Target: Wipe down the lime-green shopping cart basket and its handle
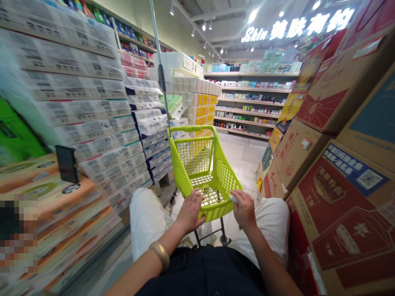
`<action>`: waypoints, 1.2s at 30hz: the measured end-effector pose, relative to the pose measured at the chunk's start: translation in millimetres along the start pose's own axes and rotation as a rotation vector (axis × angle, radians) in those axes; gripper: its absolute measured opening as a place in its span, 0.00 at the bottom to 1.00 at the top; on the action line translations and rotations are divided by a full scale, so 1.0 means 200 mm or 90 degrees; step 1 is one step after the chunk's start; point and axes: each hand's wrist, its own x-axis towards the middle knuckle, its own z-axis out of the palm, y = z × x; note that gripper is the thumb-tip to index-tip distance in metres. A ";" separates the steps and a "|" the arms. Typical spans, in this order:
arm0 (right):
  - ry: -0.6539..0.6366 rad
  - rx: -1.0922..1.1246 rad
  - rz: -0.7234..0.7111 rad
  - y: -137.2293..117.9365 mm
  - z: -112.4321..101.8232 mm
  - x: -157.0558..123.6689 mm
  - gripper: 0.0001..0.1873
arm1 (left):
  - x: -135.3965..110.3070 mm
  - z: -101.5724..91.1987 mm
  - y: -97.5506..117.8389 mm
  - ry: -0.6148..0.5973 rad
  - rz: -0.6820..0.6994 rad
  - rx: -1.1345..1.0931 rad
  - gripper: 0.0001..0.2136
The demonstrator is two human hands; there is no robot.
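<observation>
While the left hand [191, 210] and right hand [244, 209] curl closed over the near rim of the green cart [226, 177], even pressure would likely keep it centred between tissue packs [101, 135] left and cartons [327, 94] right.

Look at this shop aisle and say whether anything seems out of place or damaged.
A small black device stands upright on the orange packs at the left, unlike the goods around it. Nothing looks spilled or torn. The left hand and right hand are at the green cart's rim.
</observation>
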 end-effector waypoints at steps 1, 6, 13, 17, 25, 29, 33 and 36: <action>0.019 -0.009 0.018 0.05 0.00 0.01 0.23 | 0.00 0.00 0.00 0.001 -0.001 -0.001 0.23; 0.031 0.013 0.020 -0.04 0.04 -0.03 0.25 | 0.00 0.00 0.00 0.006 -0.002 -0.003 0.23; -0.122 0.116 -0.160 -0.45 0.10 -0.11 0.31 | 0.00 0.01 -0.02 -0.012 0.013 -0.010 0.26; -0.073 0.077 -0.102 -0.25 0.05 -0.05 0.29 | 0.00 0.00 -0.01 0.009 0.008 -0.005 0.23; 0.055 0.011 0.035 0.03 0.03 -0.01 0.25 | 0.00 0.00 0.01 0.018 0.000 -0.012 0.23; -0.007 0.068 -0.035 -0.24 0.10 -0.09 0.29 | 0.00 0.00 0.00 0.008 0.003 -0.020 0.23; -0.107 0.104 -0.141 -0.45 0.11 -0.13 0.32 | 0.00 0.00 -0.01 -0.014 0.006 -0.034 0.27; -0.112 0.086 -0.148 -0.40 0.09 -0.11 0.32 | 0.00 0.00 -0.01 -0.001 0.008 -0.030 0.26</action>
